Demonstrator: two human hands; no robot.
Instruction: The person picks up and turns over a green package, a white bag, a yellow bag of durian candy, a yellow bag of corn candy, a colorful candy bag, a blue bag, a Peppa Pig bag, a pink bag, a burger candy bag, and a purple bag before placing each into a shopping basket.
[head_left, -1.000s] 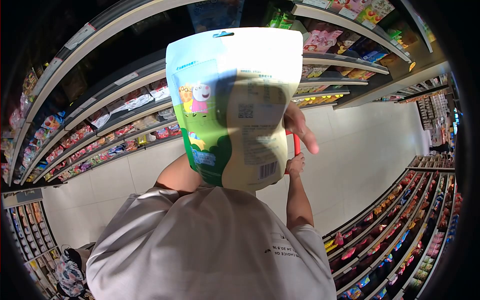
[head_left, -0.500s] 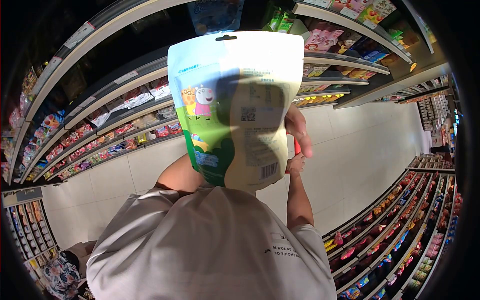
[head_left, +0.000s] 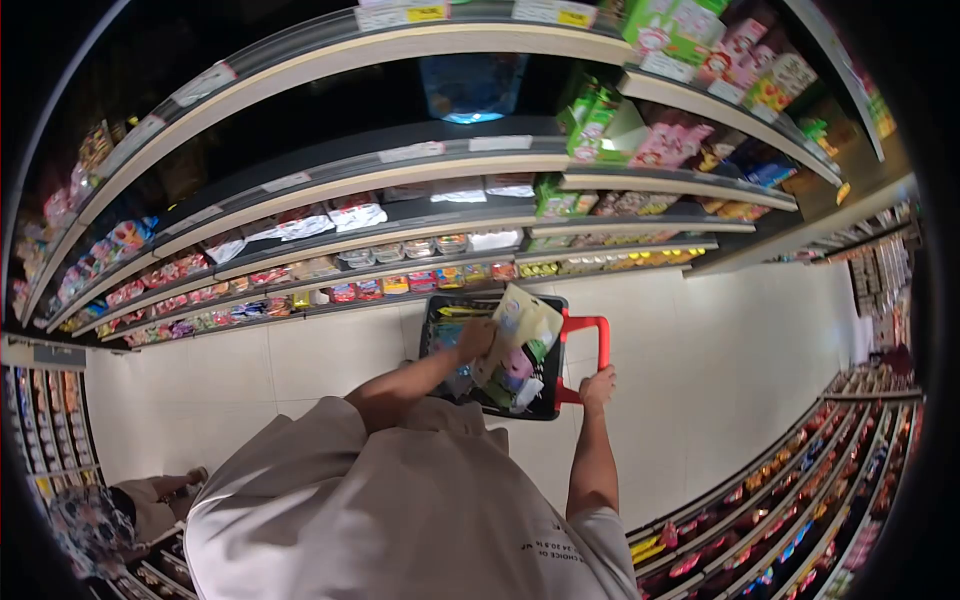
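My left hand [head_left: 476, 340] reaches into a dark shopping basket [head_left: 560, 395], its fingers closed at the edge of a snack pouch [head_left: 540, 323]. The pouch is cream and green with a pink cartoon figure. It lies tilted in the basket's right half, its top corner standing above the rim. Other packages, one with yellow and one bluish, sit beneath and beside my left hand, partly hidden. My right hand [head_left: 598, 385] is wrapped round the red handle [head_left: 603, 340] at the basket's right side.
Shelves of packaged snacks [head_left: 360, 215] curve across the front, with a blue pouch [head_left: 472, 85] on an upper one. More racks [head_left: 780, 460] stand at the lower right. Another person in a patterned top [head_left: 95, 525] is at the lower left. Pale tiles [head_left: 660, 340] cover the floor.
The pouch, held up close before my face earlier, has come down into the basket with my left hand. My right hand stays on the red handle. The view now shows the basket.
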